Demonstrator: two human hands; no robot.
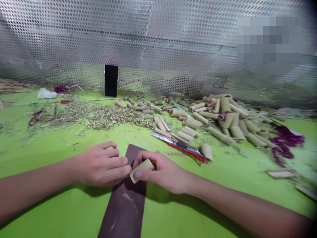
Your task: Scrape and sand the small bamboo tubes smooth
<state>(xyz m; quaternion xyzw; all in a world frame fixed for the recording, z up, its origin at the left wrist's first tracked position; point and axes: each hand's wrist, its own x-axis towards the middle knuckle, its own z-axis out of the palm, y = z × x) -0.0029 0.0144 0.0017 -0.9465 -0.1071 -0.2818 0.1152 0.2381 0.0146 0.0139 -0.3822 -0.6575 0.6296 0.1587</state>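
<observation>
Cut Tubes and Shavings Crowd a Green Tabletop

At the center of the frame, we see a right hand (160, 170) grasping a short, pale tube section (143, 169) — thumb laid along its near face — above a dark brown strip (125, 208) that runs down to the bottom edge of the picture. The left hand (104, 167), just left of center, has its fingers curled beside the tube's left end; we cannot tell whether they grip anything, as the thumb is hidden. Just beyond the right hand, a red-and-black utility knife (180, 146) rests on the bright green tabletop (64, 211), its blade toward upper left. We find a heap of similar cut pieces (230, 115) at right, with tangled purple thread (284, 140) at the far right of the frame. Loose shavings (106, 115) spread across the left and center. Behind them, a dark-screened phone (111, 81) stands upright — set before a perforated metal panel (148, 39) filling the upper frame.
</observation>
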